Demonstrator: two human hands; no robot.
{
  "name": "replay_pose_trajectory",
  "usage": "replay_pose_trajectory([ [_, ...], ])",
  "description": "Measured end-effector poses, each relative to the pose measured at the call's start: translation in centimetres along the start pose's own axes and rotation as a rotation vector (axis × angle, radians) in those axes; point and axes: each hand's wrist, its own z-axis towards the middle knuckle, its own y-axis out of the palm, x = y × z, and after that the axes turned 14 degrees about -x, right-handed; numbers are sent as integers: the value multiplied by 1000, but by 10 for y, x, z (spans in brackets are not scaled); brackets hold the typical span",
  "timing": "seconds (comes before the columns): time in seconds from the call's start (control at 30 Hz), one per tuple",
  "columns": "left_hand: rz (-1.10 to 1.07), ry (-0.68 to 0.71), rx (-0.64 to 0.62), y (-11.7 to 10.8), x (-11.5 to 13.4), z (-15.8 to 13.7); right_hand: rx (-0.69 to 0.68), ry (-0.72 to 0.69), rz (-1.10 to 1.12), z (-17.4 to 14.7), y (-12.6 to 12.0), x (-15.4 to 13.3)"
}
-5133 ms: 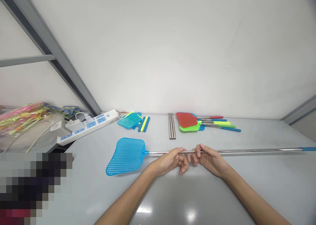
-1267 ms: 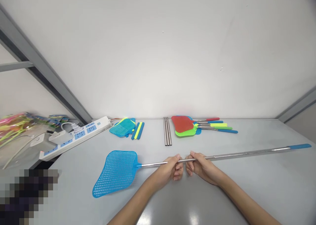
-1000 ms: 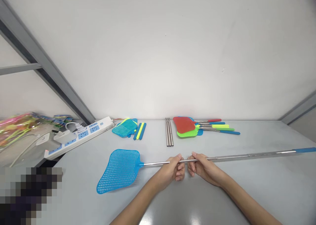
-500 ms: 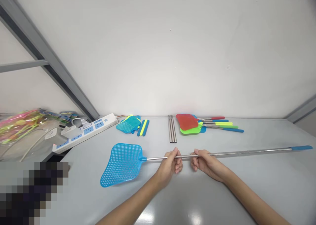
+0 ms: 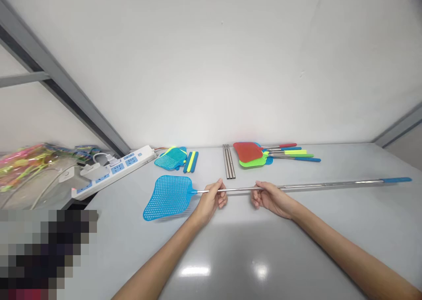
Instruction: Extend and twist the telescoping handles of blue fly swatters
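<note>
Both hands hold a long blue fly swatter [image 5: 169,197] level above the grey table, its thin telescopic metal rod pulled out. My left hand [image 5: 212,197] is closed round the rod near the perforated blue head. Further right along the rod, my right hand [image 5: 272,198] pinches it between thumb and curled fingers. The blue grip [image 5: 395,180] lies at the far right end. Behind the hands rest several loose metal rods [image 5: 229,161]. A stack of swatters with a red head [image 5: 249,152] on top lies to their right.
Blue and yellow grips [image 5: 190,162] sit beside loose swatter heads [image 5: 170,158] at the back left. A white power strip [image 5: 115,172] with plugs and cables runs along the table's left side, near a plastic bag of colourful items [image 5: 26,164]. A wall [image 5: 231,71] closes off the back.
My left hand has slid left along the rod, closer to the blue head, so the hands are wider apart. The camera view has shifted slightly.
</note>
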Motion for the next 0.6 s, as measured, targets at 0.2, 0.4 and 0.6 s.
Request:
replay_pose_trajectory([
  [0.2, 146, -60, -62, -1, -1, -3, -20, 6, 39, -1, 2, -4],
  [0.4, 219, -207, -215, 1, 6, -11, -46, -41, -24, -4, 6, -4],
  [0.6, 156, -233, -245, 6, 6, -14, -60, -60, -65, -4, 12, -3],
])
